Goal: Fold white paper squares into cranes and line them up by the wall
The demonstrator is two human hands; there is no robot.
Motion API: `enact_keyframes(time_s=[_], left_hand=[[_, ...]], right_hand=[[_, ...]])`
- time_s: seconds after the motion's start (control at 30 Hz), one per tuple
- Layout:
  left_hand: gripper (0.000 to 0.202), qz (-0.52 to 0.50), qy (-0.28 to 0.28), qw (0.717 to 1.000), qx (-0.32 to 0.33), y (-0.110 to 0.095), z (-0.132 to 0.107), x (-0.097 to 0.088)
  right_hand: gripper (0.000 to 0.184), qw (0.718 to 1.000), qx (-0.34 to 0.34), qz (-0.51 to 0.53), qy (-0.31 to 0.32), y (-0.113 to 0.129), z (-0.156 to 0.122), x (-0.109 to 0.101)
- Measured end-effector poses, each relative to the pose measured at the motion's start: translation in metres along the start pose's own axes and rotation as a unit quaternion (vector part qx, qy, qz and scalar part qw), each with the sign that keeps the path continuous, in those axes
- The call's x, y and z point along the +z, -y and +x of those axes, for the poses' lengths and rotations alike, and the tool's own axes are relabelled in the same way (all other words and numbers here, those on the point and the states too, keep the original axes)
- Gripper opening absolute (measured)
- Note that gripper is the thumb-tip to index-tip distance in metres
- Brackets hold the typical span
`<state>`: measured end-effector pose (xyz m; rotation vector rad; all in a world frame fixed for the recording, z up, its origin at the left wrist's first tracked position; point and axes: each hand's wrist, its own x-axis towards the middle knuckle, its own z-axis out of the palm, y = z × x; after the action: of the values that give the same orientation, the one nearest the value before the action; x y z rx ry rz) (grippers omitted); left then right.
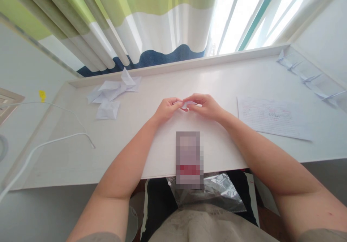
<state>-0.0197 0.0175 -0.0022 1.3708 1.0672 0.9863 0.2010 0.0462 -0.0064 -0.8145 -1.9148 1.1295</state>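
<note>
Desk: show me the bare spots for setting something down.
Bare: the stretch between the paper pile and the left hand; the strip along the back rim; the near-left part between the white cable and the left forearm. Crowded: the right, with written sheet and folded figures.

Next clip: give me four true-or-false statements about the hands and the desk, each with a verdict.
1. The left hand and right hand both pinch one small paper piece. True.
2. The written sheet lies left of the hands. False: it lies to their right.
3. A pile of folded papers sits at the back left of the desk. True.
4. The white cable runs across the hands. False: it lies far to the left, apart from them.
</note>
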Motion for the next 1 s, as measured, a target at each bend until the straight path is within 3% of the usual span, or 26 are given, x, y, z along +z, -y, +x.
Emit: enact_keyframes(time_s=[0.2,0.53,0.73,1.0], left_hand=[[0.049,-0.015,0.002,1.000,-0.017,-0.003,-0.002,-0.003],[0.048,-0.009,0.026,0.999,0.028,0.002,0.000,-0.005],[0.053,-0.006,-0.027,0.998,0.053,0.008,0.002,0.002],[0.052,-0.020,-0.033,0.998,0.057,0.012,0.003,0.003]], right_hand=[[0.027,0.996,-0.069,-0.048,-0.007,-0.001,-0.002,-0.002],[0.029,1.000,-0.025,0.011,-0.006,0.003,-0.002,0.001],[0.025,0.998,-0.025,0.036,-0.039,0.001,0.000,0.006],[0.021,0.997,-0.035,0.043,-0.051,0.004,0.000,0.006]])
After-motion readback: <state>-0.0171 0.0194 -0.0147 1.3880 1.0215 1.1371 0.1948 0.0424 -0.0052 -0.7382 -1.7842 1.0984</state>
